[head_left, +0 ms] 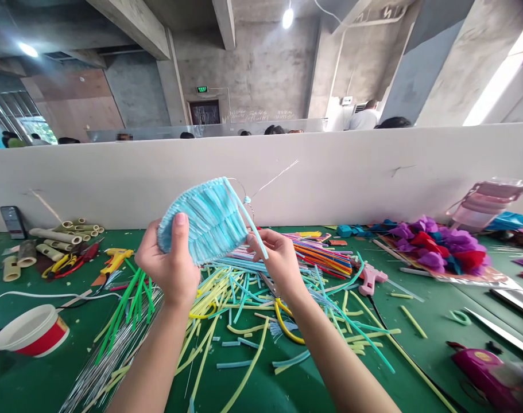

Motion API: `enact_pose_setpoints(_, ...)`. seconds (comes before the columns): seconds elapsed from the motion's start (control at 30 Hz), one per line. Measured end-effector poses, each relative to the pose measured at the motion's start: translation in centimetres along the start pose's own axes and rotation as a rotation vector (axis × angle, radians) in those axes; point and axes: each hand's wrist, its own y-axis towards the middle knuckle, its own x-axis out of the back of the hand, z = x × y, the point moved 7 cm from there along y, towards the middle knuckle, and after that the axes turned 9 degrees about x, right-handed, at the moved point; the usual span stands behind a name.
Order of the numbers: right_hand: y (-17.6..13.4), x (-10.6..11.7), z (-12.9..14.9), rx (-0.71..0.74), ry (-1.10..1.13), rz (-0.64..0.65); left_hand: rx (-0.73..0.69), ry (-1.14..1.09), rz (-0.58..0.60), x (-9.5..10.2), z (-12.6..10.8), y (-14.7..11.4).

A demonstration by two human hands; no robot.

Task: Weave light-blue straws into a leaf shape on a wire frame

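Note:
My left hand (170, 267) is closed around the left end of a light-blue fuzzy panel (209, 221), thumb across its front. The panel looks made of pipe cleaners laid side by side and has a curved, bound edge. My right hand (281, 258) pinches near the lower end of a light-blue pipe cleaner (250, 222), which slants along the panel's right edge from its top corner. Beside that corner is a thin wire with a small blue knot (247, 199). Several fingers of both hands are hidden.
Cut yellow-green and blue pipe cleaners (248, 355) litter the green table. Yellow-handled scissors (287, 327) lie among them. A pink glue gun (370, 279), purple and red petals (444, 244) and a pink bottle (487, 201) are right; a paper cup (35, 332) and bamboo pieces (67, 236) left. A white partition (93, 183) stands behind.

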Motion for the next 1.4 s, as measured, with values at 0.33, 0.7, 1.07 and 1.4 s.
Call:
enact_pose_setpoints(0.33,1.2,3.2,1.5,0.228,0.013,-0.086,0.641,-0.123,1.187,-4.2,-0.7,-3.5)
enact_pose_setpoints(0.7,-0.6,0.1,3.9,0.808,-0.802,0.234,0.87,0.254,1.037,-4.9,7.8,-5.4)
enact_pose_setpoints(1.07,-0.5,1.0,4.5,0.7,-0.593,0.153,0.746,0.255,0.92,-4.9,6.3,-4.6)
enact_pose_setpoints(1.4,-1.1,0.1,4.0,0.774,-0.826,0.065,0.686,0.229,0.978,-5.1,6.0,-4.6)
